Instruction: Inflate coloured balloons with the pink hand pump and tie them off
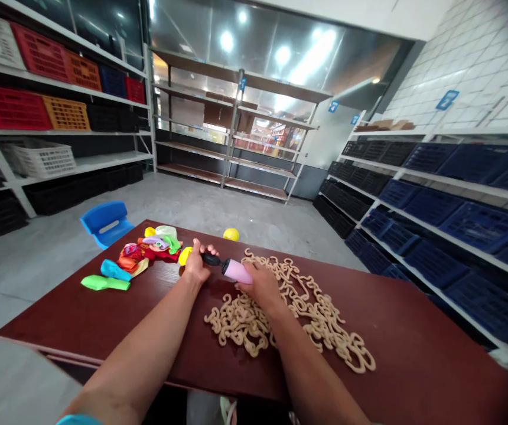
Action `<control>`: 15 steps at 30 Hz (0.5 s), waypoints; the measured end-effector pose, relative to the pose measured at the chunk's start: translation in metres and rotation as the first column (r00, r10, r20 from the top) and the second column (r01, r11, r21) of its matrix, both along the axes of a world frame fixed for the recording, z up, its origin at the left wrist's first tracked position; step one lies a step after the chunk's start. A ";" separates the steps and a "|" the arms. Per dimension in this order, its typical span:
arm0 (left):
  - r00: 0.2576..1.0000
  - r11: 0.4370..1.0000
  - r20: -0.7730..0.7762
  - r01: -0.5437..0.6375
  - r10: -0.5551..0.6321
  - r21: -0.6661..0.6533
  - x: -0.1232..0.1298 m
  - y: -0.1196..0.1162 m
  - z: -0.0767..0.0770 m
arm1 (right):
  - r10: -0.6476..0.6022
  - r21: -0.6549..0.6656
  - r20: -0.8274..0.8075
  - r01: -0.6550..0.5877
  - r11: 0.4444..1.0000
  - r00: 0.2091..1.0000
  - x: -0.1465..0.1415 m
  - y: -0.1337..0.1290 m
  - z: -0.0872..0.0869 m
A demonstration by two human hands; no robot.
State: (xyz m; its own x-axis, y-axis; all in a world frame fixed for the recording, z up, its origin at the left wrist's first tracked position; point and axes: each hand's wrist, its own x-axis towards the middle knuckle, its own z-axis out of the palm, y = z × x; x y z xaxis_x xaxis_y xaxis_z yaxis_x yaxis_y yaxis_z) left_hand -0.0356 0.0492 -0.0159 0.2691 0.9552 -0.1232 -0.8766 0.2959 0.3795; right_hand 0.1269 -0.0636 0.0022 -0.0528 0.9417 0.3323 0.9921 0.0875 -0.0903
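A pink hand pump [237, 271] with a black end lies across between my two hands, above the table. My right hand [260, 286] is wrapped round its pink body. My left hand [197, 264] grips the dark, rounded part at the other end; whether that part is a nozzle or a dark balloon I cannot tell. Just left of those fingers shows a yellow balloon [185, 255], partly hidden by the hand. Limp balloons in several colours, among them a green balloon [106, 283] and a blue balloon [116, 270], lie at the table's left. Tan curly pieces [243, 321] spread under and around my right hand.
The dark red table [396, 330] stretches out in front of me. Beyond its far edge are a yellow ball-like object [231, 234] and a blue chair [107, 221]. Shelves with crates [10, 109] stand left, bare-looking racks [236, 127] at the back, dark blue crates [471, 218] right.
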 end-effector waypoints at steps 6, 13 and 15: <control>0.997 0.995 -0.058 -0.039 0.045 0.091 0.001 -0.011 0.012 | 0.012 0.036 -0.037 -0.011 0.999 0.999 0.002 -0.004 -0.001; 0.971 0.978 -0.165 -0.149 0.173 0.148 0.011 -0.016 0.045 | -0.082 0.112 -0.129 0.097 0.989 0.988 0.011 -0.001 -0.004; 0.953 0.976 -0.222 -0.180 0.204 0.120 0.018 -0.016 0.059 | -0.132 0.117 -0.159 0.151 0.982 0.978 0.014 -0.001 -0.006</control>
